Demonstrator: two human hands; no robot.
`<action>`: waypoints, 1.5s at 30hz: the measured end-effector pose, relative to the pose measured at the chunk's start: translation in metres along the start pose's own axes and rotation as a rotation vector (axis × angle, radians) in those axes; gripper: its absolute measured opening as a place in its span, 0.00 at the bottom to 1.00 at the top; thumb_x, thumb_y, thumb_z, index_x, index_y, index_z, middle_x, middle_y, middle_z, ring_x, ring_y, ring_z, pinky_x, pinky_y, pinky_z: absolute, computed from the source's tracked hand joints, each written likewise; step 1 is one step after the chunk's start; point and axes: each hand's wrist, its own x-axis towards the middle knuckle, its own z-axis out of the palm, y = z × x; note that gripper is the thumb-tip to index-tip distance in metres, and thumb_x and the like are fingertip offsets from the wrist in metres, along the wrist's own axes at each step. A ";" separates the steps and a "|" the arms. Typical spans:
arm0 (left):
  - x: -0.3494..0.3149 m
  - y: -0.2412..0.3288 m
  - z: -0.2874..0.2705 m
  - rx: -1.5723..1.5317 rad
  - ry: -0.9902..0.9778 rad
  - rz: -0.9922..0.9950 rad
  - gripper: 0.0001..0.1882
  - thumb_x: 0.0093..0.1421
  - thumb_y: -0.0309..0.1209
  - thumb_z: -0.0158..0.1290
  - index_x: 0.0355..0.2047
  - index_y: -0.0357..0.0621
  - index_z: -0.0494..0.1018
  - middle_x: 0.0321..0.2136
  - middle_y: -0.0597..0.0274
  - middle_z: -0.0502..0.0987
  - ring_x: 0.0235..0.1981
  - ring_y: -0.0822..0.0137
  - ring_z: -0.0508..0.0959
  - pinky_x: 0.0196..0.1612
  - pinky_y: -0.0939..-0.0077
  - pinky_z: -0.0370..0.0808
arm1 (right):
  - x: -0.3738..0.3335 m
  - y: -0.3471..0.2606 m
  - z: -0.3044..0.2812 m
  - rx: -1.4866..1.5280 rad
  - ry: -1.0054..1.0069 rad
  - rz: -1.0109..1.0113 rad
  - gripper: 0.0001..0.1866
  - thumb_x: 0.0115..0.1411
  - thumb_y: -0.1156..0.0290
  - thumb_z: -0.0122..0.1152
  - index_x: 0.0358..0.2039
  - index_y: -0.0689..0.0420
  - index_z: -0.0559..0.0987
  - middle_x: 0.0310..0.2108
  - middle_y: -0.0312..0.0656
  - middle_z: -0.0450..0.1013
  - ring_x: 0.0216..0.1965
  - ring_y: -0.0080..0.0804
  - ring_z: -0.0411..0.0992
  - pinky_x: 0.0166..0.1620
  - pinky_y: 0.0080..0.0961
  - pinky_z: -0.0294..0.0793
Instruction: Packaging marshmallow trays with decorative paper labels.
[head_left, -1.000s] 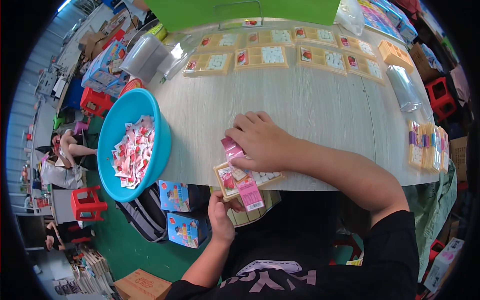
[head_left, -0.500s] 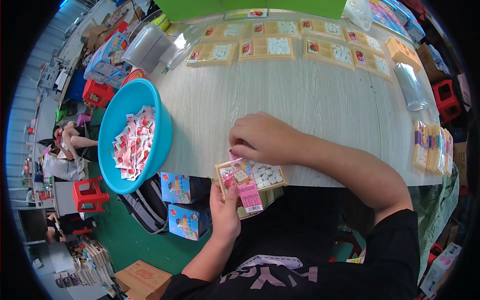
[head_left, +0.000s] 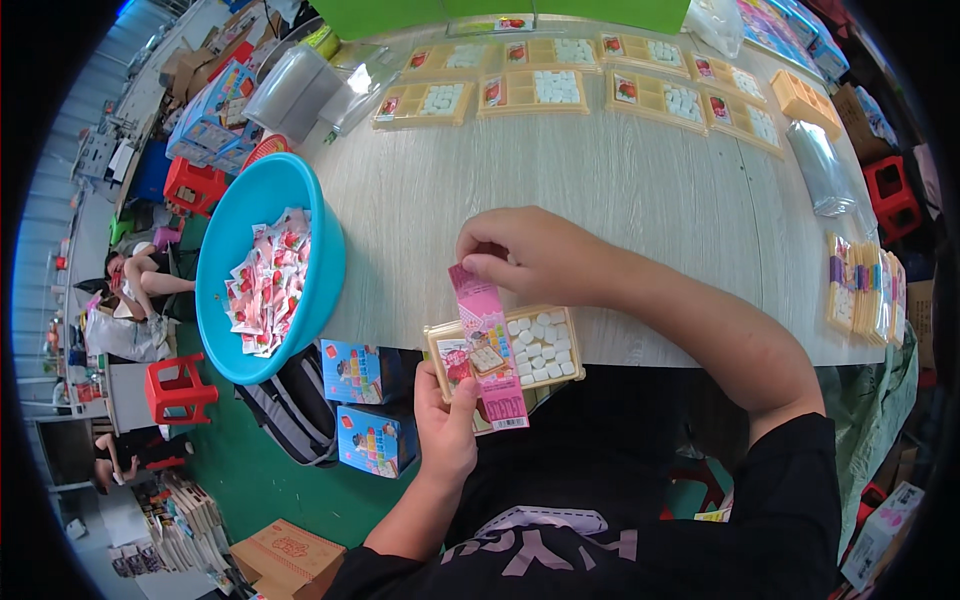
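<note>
My left hand (head_left: pixel 446 425) grips the lower left of a cream plastic tray (head_left: pixel 575 372), its thumb pressing on a pink printed card strip (head_left: pixel 486 335). White candy-like pieces (head_left: pixel 540 345) fill the tray's right part, and a packet with a strawberry picture (head_left: pixel 455 360) lies in the left part. The strip runs across the tray and sticks out past both long edges. At its upper end, my right hand (head_left: pixel 515 250) pinches the strip between thumb and fingers, with the fingertips partly hidden.
A blue basin (head_left: pixel 330 250) of strawberry-print packets (head_left: pixel 270 285) stands at left. Filled cream trays (head_left: pixel 535 93) line the table's far side. At right are a stack of clear plastic covers (head_left: pixel 822 170) and banded trays (head_left: pixel 865 290). Blue boxes (head_left: pixel 370 440) sit below the table's front edge.
The strip's upper end, mostly hidden under my right hand before, now stands out straight beyond the tray. The tray sits more squarely, with more white pieces showing.
</note>
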 end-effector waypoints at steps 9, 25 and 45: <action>-0.003 0.004 -0.007 0.084 -0.096 0.267 0.22 0.66 0.37 0.57 0.50 0.39 0.61 0.43 0.60 0.72 0.44 0.74 0.73 0.51 0.77 0.70 | -0.002 -0.014 -0.007 0.229 -0.382 0.198 0.14 0.65 0.62 0.59 0.36 0.62 0.81 0.28 0.39 0.78 0.32 0.23 0.73 0.38 0.26 0.73; 0.010 0.010 0.008 0.123 -0.030 0.451 0.21 0.65 0.37 0.59 0.47 0.40 0.60 0.41 0.61 0.70 0.41 0.74 0.71 0.49 0.78 0.68 | -0.005 0.006 0.010 0.758 -0.764 0.086 0.18 0.68 0.55 0.57 0.38 0.61 0.77 0.33 0.30 0.73 0.37 0.16 0.67 0.41 0.21 0.69; 0.056 0.050 0.026 -0.154 0.158 0.574 0.29 0.69 0.33 0.47 0.66 0.37 0.52 0.58 0.51 0.67 0.59 0.59 0.71 0.63 0.59 0.67 | -0.010 -0.009 0.017 0.379 -0.704 0.007 0.30 0.58 0.53 0.68 0.53 0.60 0.74 0.34 0.41 0.75 0.36 0.30 0.73 0.41 0.28 0.73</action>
